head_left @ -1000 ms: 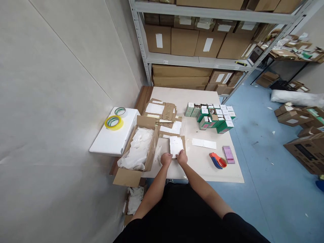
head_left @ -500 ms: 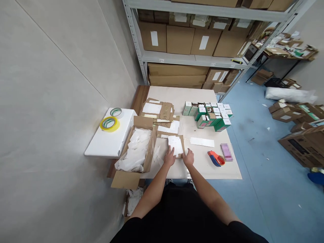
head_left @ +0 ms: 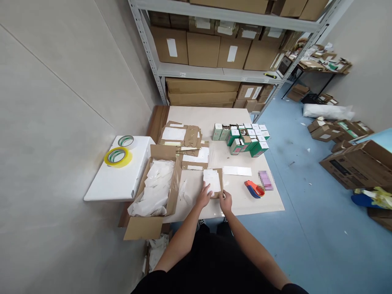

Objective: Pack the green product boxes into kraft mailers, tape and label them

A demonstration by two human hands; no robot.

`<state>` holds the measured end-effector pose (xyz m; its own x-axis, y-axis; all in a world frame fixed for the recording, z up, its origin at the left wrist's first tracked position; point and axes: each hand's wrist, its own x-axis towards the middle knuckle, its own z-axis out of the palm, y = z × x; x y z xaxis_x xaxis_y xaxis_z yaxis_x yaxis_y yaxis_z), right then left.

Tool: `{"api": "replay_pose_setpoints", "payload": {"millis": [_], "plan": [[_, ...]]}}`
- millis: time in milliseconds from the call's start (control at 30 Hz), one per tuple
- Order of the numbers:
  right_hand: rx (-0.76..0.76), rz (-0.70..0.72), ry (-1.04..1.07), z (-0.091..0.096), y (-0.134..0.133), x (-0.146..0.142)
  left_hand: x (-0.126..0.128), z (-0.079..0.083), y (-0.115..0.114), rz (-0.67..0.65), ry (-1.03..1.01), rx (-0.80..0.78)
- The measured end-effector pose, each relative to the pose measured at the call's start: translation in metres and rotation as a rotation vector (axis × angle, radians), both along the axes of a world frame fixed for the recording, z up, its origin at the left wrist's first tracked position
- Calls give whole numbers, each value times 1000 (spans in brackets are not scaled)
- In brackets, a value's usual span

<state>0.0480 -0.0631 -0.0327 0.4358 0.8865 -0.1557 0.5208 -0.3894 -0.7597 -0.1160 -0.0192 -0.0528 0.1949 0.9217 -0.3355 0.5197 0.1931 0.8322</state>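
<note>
Left hand [head_left: 203, 196] loosely spread, fingertips on white slips [head_left: 211, 179] atop the cardboard piece [head_left: 221, 181], near the table's [head_left: 240, 205] front edge; right hand [head_left: 226, 201] curled at its right side — can't tell if pinching. Open carton [head_left: 175, 190] crowds left, red-blue tool [head_left: 254, 190] right, green boxes [head_left: 259, 150] behind — pink item [head_left: 266, 180] pixelated

Leftward reach was blocked by the open carton [head_left: 174, 190] beside the left hand [head_left: 203, 197]; forward reach was flanked by flattened cardboard [head_left: 192, 136] and green boxes [head_left: 253, 144], a lane being left between; bare tabletop [head_left: 237, 201] was left between right hand [head_left: 226, 202] and red-and-blue tool [head_left: 253, 190].
</note>
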Motion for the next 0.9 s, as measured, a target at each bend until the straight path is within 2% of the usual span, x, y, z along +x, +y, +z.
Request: {"api": "replay_pose_setpoints", "payload": {"millis": [100,200,267,367,467,533,633,767,900], "plan": [[89,134,72,7,0,-15,-24,0,0,140,76,-48],[123,274,130,12,12,-24,-46,3,-5,308,108,-154],[77,232,141,12,23,-28,-54,4,-11,376,11,-163],[-110,187,273,5,38,-33,-55,4,-20,397,-188,-89],[-207,218,480,-1,44,-38,-48,3,-25,415,-329,-69],[-169,198,556,-1,46,-36,-41,5,-25,434,-416,-63],[-111,204,562,5,49,-20,-27,12,-22,433,-517,-29],[-39,288,533,25,62,15,0,30,-13,452,-571,12],[52,333,611,57,79,51,32,58,2,494,-501,65]]}}
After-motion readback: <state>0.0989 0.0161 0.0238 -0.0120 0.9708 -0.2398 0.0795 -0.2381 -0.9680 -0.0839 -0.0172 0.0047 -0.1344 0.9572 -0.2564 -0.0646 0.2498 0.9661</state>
